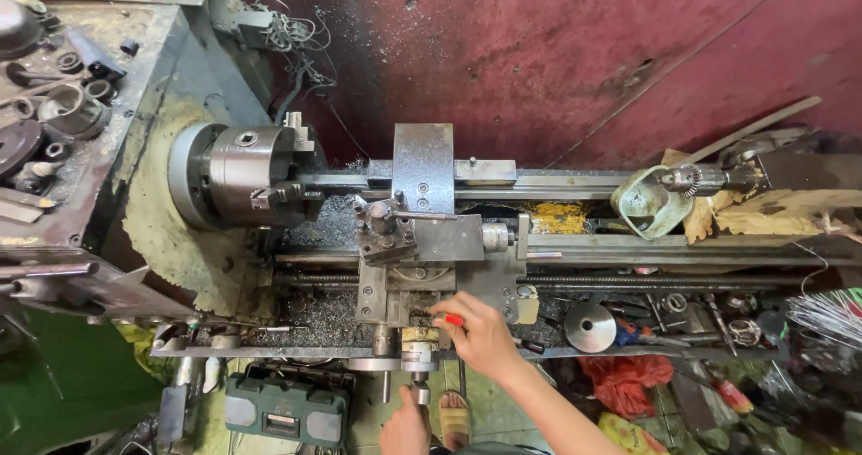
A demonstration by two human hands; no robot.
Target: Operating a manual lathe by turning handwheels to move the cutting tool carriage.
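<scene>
I look straight down on a metal lathe. My right hand (483, 334) rests on the front of the carriage (422, 271), its fingers pinched on a small red-tipped tool (452, 319). My left hand (406, 426) is lower, at the frame's bottom edge, closed around the crank handle (420, 389) of the cross-slide dial (417, 356). The tool post (384, 228) sits above the carriage. To its left is the three-jaw chuck (244, 175), with no workpiece visible in it.
The tailstock with a drill chuck (693, 180) is at the right, beside a pale plastic jug (648, 204). Metal chips cover the bed (314, 316). Loose tools and a round steel disc (589, 326) lie on the front tray. A green case (285, 407) stands below, and the headstock shelf (54, 105) holds metal parts.
</scene>
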